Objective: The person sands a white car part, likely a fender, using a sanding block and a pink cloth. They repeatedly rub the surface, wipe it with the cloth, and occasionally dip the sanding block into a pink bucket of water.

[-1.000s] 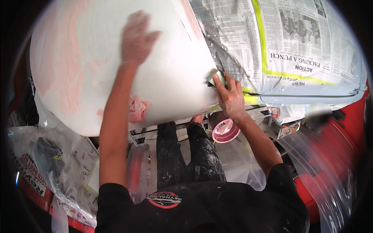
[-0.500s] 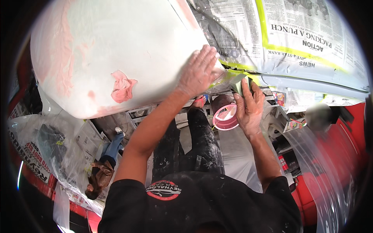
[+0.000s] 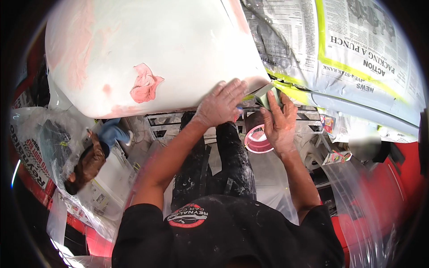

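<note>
A white car hood (image 3: 178,58) with pink filler patches spreads before me. Dusty and flat, my left hand (image 3: 220,105) lies on its near edge close to the right corner, fingers stretched out and holding nothing. My right hand (image 3: 280,123) grips a sanding block (image 3: 264,95) wrapped in grey-green sandpaper. The block touches or nearly touches the hood's right corner, beside yellow masking tape (image 3: 290,91). On the hood left of my hands sits a crumpled pink cloth (image 3: 145,84).
Newspaper masking (image 3: 357,67) covers the surface at the far right. Below my right hand is a pink-rimmed bucket (image 3: 259,139). A person (image 3: 94,156) is at the left among plastic sheeting (image 3: 58,138). More clear plastic (image 3: 357,196) hangs beside red bodywork (image 3: 397,174) on the right.
My left hand has slid down and slightly left to the hood's near edge. My right hand and the block have shifted slightly left. The view has moved, and the person at left has changed position.
</note>
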The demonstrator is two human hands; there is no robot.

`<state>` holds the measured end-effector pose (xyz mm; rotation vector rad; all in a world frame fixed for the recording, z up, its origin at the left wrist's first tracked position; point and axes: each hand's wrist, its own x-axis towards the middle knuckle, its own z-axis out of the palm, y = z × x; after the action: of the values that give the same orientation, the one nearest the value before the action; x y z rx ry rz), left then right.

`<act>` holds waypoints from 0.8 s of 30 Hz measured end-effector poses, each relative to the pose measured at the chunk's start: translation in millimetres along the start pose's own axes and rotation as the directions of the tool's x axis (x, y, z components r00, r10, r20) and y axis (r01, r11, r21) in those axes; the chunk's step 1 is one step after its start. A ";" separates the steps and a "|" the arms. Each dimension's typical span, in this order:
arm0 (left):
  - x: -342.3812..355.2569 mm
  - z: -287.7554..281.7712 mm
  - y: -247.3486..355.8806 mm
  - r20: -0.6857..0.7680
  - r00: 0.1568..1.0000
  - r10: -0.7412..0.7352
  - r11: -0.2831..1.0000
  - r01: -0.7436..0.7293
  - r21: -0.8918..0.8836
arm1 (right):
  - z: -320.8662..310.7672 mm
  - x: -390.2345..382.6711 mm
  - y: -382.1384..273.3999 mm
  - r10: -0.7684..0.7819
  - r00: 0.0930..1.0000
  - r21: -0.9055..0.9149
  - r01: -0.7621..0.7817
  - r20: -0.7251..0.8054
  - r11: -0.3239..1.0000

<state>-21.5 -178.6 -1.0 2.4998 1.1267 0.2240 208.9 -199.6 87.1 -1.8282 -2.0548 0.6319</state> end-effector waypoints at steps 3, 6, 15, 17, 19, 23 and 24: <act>10.7 -10.6 -42.8 -0.104 0.967 -0.231 0.970 0.237 0.049 | 12.5 6.0 -5.3 -0.085 0.995 0.032 0.083 0.046 0.996; 8.1 -25.5 -78.2 -0.219 0.900 -0.377 0.911 0.402 0.086 | 24.8 11.2 -6.9 -0.175 0.982 -0.018 0.176 0.069 0.984; -87.4 2.8 -53.1 -0.164 0.922 -0.350 0.917 0.373 0.138 | 58.8 85.9 -25.3 -0.350 0.937 -0.231 0.344 0.018 0.910; -84.8 1.7 -51.8 -0.145 0.928 -0.343 0.929 0.358 0.091 | 70.9 117.7 -36.0 -0.346 0.935 -0.188 0.327 -0.077 0.926; -84.7 -5.2 -52.5 -0.125 0.927 -0.353 0.931 0.362 0.055 | 69.7 102.3 -38.9 -0.264 0.963 -0.134 0.256 -0.045 0.957; -87.7 -23.1 -51.9 -0.089 0.919 -0.385 0.921 0.375 -0.108 | 69.3 21.2 -16.6 -0.356 0.931 -0.106 0.364 0.086 0.925; -88.7 -28.3 -55.6 -0.081 0.918 -0.387 0.915 0.372 -0.158 | 69.7 28.6 -18.8 -0.377 0.925 -0.094 0.381 0.053 0.920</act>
<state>-127.0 -203.5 3.2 2.1143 1.5580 0.3211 153.5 -180.8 36.0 -1.4106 -2.4141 0.4577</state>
